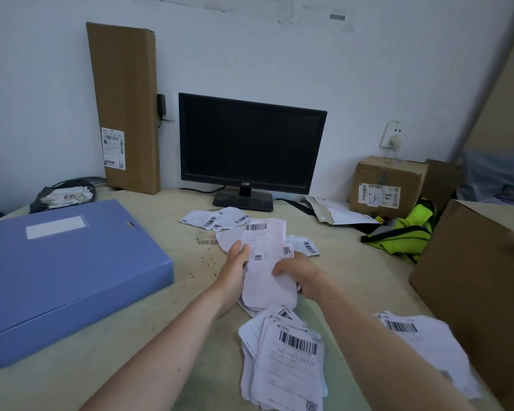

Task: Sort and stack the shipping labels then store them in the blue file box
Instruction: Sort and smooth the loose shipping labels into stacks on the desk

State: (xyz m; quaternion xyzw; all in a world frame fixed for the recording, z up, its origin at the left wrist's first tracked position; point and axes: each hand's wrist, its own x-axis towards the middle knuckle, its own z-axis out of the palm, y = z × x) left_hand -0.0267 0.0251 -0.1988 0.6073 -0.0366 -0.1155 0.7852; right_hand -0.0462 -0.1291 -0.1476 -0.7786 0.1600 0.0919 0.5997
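The blue file box (63,268) lies flat and closed on the left of the table. At mid-table both hands hold a bundle of white shipping labels (264,262): my left hand (235,271) grips its left edge, and my right hand (300,275) curls over its right side. A rough stack of labels (285,360) lies near the front edge below the hands. Another pile of labels (428,345) sits at the front right. Loose labels (212,219) are scattered beyond the hands, in front of the monitor.
A black monitor (250,149) stands at the back centre, a tall cardboard box (125,108) leans on the wall at back left. A small carton (383,185), a torn envelope (336,212), a yellow-green vest (404,232) and a large carton (481,286) crowd the right side.
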